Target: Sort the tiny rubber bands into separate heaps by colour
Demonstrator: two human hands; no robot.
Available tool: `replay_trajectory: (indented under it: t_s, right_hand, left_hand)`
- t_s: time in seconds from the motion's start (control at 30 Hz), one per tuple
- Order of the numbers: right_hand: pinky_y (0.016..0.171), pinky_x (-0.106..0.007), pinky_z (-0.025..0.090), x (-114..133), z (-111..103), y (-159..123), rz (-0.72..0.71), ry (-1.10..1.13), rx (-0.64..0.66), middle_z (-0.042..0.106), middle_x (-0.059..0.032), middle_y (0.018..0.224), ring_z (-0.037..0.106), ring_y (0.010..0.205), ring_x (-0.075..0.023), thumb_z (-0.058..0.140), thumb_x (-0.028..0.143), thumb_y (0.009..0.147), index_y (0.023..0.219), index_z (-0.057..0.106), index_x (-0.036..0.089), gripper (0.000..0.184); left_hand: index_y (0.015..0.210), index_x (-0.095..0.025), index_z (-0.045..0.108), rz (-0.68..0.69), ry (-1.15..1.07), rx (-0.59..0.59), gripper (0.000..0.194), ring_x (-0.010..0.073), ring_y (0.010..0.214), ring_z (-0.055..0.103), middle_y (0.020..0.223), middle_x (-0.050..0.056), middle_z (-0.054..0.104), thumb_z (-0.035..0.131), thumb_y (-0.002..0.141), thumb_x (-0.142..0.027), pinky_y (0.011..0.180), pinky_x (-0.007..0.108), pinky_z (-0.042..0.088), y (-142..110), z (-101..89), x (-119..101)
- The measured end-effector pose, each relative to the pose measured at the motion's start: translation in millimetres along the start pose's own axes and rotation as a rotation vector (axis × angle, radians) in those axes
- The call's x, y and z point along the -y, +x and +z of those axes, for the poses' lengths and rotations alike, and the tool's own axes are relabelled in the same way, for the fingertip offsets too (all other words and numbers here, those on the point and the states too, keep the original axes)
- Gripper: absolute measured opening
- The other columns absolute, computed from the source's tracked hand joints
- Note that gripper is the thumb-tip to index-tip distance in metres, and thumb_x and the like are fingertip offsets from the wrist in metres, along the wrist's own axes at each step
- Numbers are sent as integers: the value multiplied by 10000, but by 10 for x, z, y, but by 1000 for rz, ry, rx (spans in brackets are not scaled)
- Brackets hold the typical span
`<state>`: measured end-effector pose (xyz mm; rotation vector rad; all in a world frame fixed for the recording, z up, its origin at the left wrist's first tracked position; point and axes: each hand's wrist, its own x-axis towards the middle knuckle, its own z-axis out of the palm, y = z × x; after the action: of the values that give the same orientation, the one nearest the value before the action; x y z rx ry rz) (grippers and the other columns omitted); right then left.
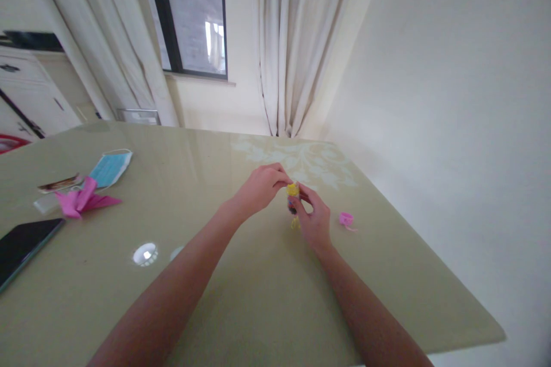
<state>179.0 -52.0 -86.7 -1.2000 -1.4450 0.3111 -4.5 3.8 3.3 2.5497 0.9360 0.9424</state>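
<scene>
A small, chunky object with a yellow top and a darker, multi-coloured lower part (293, 190) is held upright over the table, its exact kind unclear. My right hand (316, 218) grips it from the right between thumb and fingers. Against its upper left edge are the pinched fingertips of my left hand (262, 186); whatever they hold is too small to make out. Just below the object, a bit of yellow strand (295, 222) shows beside my right hand. A small pink coil with a loose tail (346, 219) lies on the table to the right.
On the left of the glossy table (241, 309) lie a pink folded-paper bird (84, 199), a blue face mask (111, 169), a small brown strip (59, 183) and a dark phone (28, 246). A white wall (456, 126) borders the right side; curtains (297, 40) hang behind.
</scene>
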Motion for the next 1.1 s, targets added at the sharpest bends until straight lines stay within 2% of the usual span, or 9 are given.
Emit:
replay_trajectory:
  t_s: [0.23,0.43,0.67,0.97,1.03,1.1]
  right_hand:
    - [902,-418,596,-20,-1,-14,-36,-39,-4,794,-115,1121,751,984,-265,723,446,957,1278,739,220,393]
    - [903,-426,594,-28,3,-7,-46,-49,-12,795,-113,1125,751,985,-269,728,457,952,1273,742,227,395]
    - [933,-423,592,0,-14,-1,-64,-61,19,794,-110,1146,752,1018,-267,704,451,969,1287,731,238,384]
    - [922,-420,592,39,-41,12,-90,-66,5,791,-110,1126,748,991,-265,688,452,980,1284,734,237,375]
    - [915,-422,594,50,-75,38,-110,-91,-21,792,-113,1119,744,982,-267,687,448,978,1278,741,239,369]
    - [912,-424,596,48,-112,69,-129,-116,-54,792,-116,1129,741,988,-269,687,435,977,1273,744,241,358]
  left_hand:
    - [1007,-204,828,-32,73,55,232,215,962,752,1019,55,829,607,978,-142,931,342,552,2,-46,-5]
    - [980,-207,830,49,75,104,267,196,943,731,1007,59,791,580,977,-116,894,316,550,-13,-56,15]
    - [966,-202,821,8,12,41,265,189,914,749,980,47,825,570,978,-118,891,312,550,2,-37,-17]
    - [923,-201,756,-70,4,-88,157,188,887,714,914,22,800,617,997,-204,839,305,534,13,113,-63]
    - [972,-210,746,-39,49,-94,167,204,946,707,936,30,797,587,1022,-222,867,325,545,11,150,-74]
    - [1064,-216,737,48,103,-59,191,219,1030,701,1005,45,803,550,1034,-194,931,359,552,5,187,-71]
